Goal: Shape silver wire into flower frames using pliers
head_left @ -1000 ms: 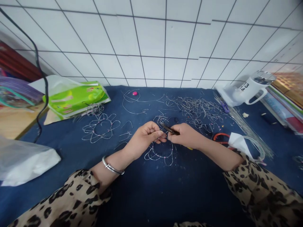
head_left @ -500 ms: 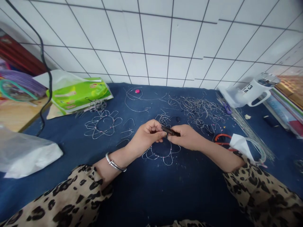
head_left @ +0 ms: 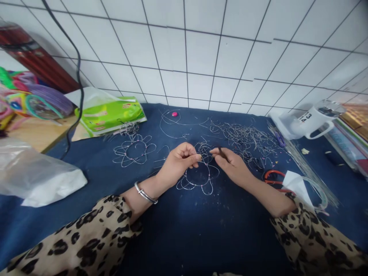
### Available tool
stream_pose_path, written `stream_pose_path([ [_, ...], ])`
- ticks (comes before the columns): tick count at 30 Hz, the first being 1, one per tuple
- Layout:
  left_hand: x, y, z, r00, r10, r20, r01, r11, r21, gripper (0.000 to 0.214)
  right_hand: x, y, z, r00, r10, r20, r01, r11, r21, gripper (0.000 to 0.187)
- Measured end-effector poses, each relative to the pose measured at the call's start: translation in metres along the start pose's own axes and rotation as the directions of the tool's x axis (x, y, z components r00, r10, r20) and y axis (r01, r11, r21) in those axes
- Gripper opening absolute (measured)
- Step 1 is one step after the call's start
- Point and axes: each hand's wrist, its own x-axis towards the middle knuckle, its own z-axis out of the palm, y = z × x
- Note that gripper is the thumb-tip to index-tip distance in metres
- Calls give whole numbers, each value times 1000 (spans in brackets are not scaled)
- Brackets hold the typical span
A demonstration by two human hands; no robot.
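Observation:
Between thumb and fingers, my left hand (head_left: 185, 158) pinches the upper edge of a flower-shaped wire ring (head_left: 198, 184) with looped petals and small pink beads. My right hand (head_left: 231, 164), just right of the ring, is closed around a small dark tool that looks like pliers (head_left: 220, 151); most of it is hidden in the palm. A gap separates the two hands. A second wire flower (head_left: 135, 159) lies to the left on the dark blue cloth (head_left: 184, 234).
Tangled wire pieces (head_left: 244, 134) spread behind my right hand. Straight wires (head_left: 310, 174), purple-handled scissors (head_left: 279, 138), an orange-handled tool (head_left: 271, 175) and a white mug (head_left: 314, 120) are at right. At left are a green tissue pack (head_left: 113, 115) and a plastic bag (head_left: 51, 180).
My right hand has drawn the pliers away from the ring, rightward from my left hand. My left hand keeps its pinch. The whole view has shifted slightly.

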Motion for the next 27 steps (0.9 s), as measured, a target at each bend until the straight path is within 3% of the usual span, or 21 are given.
stream_pose_path([
  [3,1,0,-2,1000,22,-22,-22,1000,22,16,-4,3,3,983,-183,-31,175,969,-176,38],
  [6,1,0,-3,998,47,-38,-45,998,42,16,-6,0,-4,962,-271,-42,241,909,-341,38],
  [8,1,0,-3,997,62,-41,-60,997,56,15,-7,-7,-13,960,-279,-6,239,833,-499,39],
  [11,1,0,-4,995,89,-40,-85,993,83,13,-9,-19,-22,966,-237,100,233,647,-726,39],
  [14,0,0,-3,994,110,-22,-107,987,119,13,-13,-30,-23,968,-192,161,236,479,-846,36],
  [16,-1,1,-3,994,113,-6,-110,981,158,13,-16,-34,-21,969,-177,175,234,415,-879,31],
  [27,0,-2,0,996,80,-46,-73,989,130,12,-20,-48,-16,960,-221,173,246,366,-897,25],
])
